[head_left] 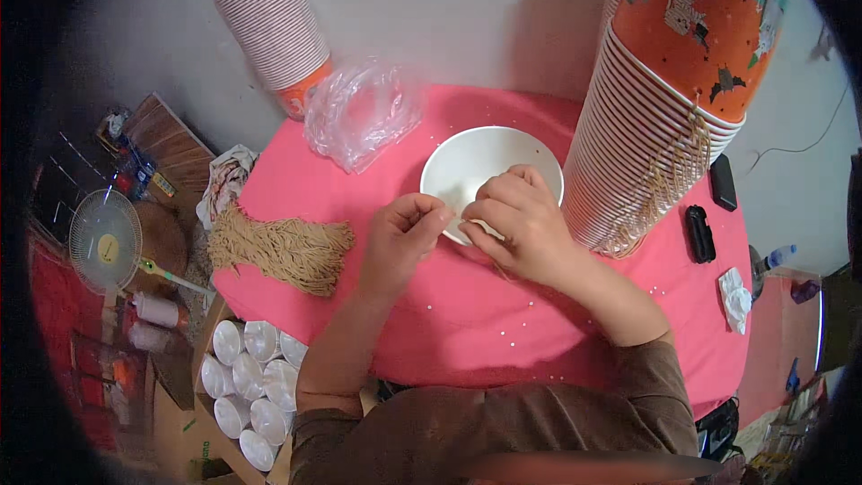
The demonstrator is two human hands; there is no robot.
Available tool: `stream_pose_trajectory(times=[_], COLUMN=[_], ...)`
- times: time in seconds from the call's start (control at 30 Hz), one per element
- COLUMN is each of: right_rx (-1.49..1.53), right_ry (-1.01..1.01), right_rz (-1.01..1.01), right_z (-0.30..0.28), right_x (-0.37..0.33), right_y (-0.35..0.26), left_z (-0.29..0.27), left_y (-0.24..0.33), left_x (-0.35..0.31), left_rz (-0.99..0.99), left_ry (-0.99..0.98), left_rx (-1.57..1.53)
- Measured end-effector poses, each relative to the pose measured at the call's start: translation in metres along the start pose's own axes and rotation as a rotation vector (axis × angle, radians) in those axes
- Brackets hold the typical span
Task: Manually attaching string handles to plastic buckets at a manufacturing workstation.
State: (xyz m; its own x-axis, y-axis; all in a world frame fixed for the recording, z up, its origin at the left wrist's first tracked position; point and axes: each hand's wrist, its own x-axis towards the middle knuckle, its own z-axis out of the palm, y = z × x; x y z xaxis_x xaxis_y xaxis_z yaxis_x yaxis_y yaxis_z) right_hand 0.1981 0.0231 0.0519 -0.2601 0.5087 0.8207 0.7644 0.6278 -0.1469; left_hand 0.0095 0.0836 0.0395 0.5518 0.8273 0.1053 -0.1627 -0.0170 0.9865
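The white paper bucket (462, 157) should handle light and flexible; hold its rim. Grip: left hand (401, 238), right hand (523, 220) pinched closed, contents cannot be told

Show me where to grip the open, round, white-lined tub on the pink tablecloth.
Probably best pinch the tub by its far rim, from above: its round mouth faces up, and the left hand and right hand crowd the near side.

The head view looks down closely over the table (449, 341).
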Motion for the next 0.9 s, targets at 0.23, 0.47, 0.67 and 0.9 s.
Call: stream_pose_trajectory(times=[0.23, 0.47, 0.67, 0.9], right_rx=[0.057, 0.16, 0.206, 0.047], right_ry=[-0.115, -0.111, -0.098, -0.092], right_rz=[0.069, 0.124, 0.043, 0.039], right_z=[-0.006, -0.018, -0.015, -0.009], right_x=[0.001, 0.006, 0.004, 0.001], right_y=[-0.001, 0.002, -0.008, -0.007], left_z=[-0.002, -0.003, -0.001, -0.002], left_y=[0.001, 0.001, -0.001, -0.004], left_x=[-0.001, -0.002, -0.001, -0.003], left_rz=[-0.023, 0.003, 0.037, 0.024], left_ry=[0.004, -0.024, -0.013, -0.02], left_rx=[-0.024, -0.042, -0.001, 0.014])
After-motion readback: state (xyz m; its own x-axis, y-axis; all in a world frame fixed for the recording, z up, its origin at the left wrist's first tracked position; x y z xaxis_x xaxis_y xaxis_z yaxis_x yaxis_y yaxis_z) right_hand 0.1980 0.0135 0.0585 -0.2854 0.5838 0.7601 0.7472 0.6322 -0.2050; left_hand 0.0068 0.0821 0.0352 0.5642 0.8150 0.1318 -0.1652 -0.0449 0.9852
